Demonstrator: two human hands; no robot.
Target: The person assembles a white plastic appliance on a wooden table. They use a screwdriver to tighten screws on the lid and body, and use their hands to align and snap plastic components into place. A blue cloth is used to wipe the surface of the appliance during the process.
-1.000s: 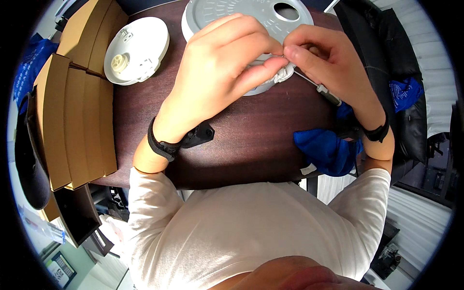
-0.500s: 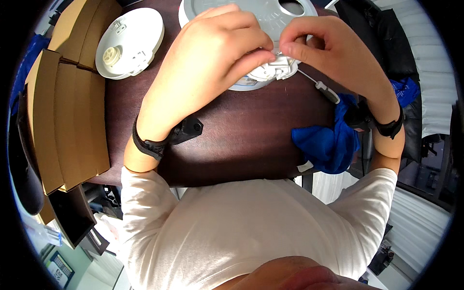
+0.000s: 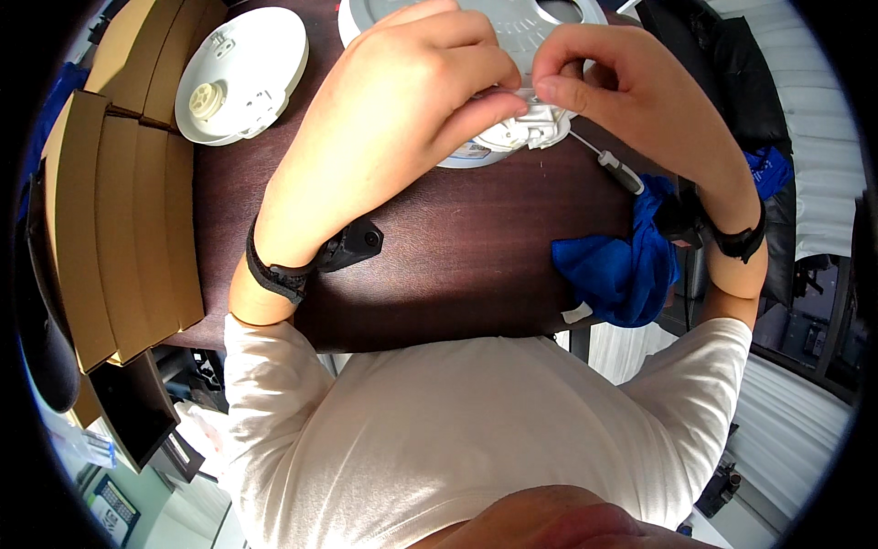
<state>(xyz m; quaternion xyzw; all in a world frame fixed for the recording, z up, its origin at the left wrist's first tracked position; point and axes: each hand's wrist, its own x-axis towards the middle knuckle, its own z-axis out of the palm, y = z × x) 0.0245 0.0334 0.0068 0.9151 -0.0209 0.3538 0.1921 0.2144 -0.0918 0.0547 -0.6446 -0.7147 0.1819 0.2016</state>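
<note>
At the frame's top centre, the left hand point(image 3: 402, 101) and right hand point(image 3: 622, 87) are both pinching a white part point(image 3: 526, 128) over the grey disc point(image 3: 521, 23) on the counter point(image 3: 457, 265).

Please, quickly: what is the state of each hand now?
Left hand: closed, gripping the small white plastic part.
Right hand: fingers pinched on the same white part.

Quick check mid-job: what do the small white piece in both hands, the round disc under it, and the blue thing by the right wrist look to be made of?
The small white piece, pinched by left hand and right hand, looks like matte moulded plastic with clips and ribs. The grey disc looks like plastic or painted metal, smooth with radial ridges; I cannot tell which. The blue thing is soft cloth, crumpled in folds.
</note>
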